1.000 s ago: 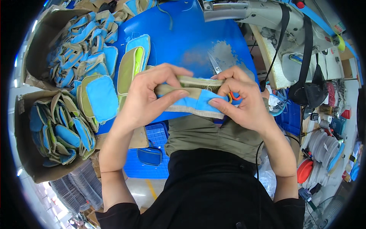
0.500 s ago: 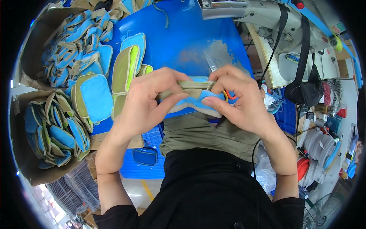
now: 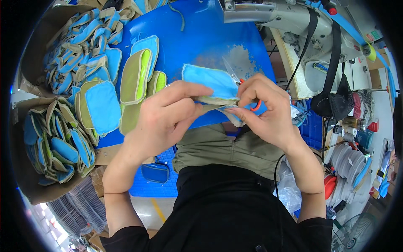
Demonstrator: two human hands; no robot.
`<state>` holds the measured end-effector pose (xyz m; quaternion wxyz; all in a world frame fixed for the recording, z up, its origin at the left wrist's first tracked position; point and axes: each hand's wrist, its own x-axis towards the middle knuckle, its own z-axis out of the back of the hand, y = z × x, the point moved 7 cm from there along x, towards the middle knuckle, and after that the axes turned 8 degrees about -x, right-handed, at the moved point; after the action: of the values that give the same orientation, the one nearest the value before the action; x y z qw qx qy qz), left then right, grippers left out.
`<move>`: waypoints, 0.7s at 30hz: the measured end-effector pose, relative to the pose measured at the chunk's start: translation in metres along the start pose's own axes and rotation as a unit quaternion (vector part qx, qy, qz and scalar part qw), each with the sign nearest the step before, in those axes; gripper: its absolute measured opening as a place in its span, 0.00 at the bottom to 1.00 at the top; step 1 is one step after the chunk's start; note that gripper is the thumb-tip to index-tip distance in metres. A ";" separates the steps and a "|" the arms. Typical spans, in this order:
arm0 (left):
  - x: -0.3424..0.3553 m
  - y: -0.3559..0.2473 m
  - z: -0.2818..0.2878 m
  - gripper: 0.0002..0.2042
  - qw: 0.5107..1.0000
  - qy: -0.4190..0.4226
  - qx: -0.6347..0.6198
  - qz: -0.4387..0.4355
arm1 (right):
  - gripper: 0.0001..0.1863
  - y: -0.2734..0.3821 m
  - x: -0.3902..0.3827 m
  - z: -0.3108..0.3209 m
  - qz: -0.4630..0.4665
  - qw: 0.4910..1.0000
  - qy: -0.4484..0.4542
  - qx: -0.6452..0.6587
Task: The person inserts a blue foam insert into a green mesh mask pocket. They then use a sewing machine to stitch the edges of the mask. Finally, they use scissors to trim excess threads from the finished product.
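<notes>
Between my two hands, a blue fabric pad [image 3: 210, 79] with khaki edging and a thin green layer is held above the near edge of the blue table. My left hand [image 3: 166, 115] grips its left end, with the index finger lying along the blue face. At the opposite end, the fingertips of my right hand [image 3: 268, 111] pinch the khaki edge where the fabric bunches. Scissors with orange-red handles [image 3: 257, 106] show just behind my right hand, partly covered by it. Their blade points away across the table.
Similar khaki, green and blue pads [image 3: 135, 77] are stacked left on the blue table [image 3: 193, 38]. Two cardboard boxes farther left hold blue-khaki strips [image 3: 79, 50] and more pads [image 3: 63, 147]. A grey sewing machine [image 3: 294, 19] stands back right, with a black strap [image 3: 333, 63] hanging nearby.
The pad, folded up between both hands before, now has its blue face opened out away from me. My left fingers have shifted onto that face; my right hand keeps its pinch.
</notes>
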<state>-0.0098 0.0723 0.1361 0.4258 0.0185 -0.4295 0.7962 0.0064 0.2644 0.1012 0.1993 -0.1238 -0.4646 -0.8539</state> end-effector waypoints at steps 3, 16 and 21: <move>0.000 -0.002 0.001 0.09 1.000 0.001 0.001 -0.002 | 0.14 -0.003 0.000 -0.002 -0.021 1.000 0.010 0.017; -0.002 -0.002 0.005 0.10 0.999 0.003 -0.017 0.037 | 0.16 -0.013 -0.002 -0.010 -0.092 0.988 0.054 0.114; -0.004 -0.009 0.005 0.11 1.000 -0.001 0.007 -0.002 | 0.15 -0.005 0.000 -0.006 -0.052 0.995 0.031 0.083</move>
<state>-0.0029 0.0691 0.1435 0.4267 0.0235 -0.4240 0.7985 0.0042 0.2618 0.0945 0.1784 -0.0565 -0.5331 -0.8251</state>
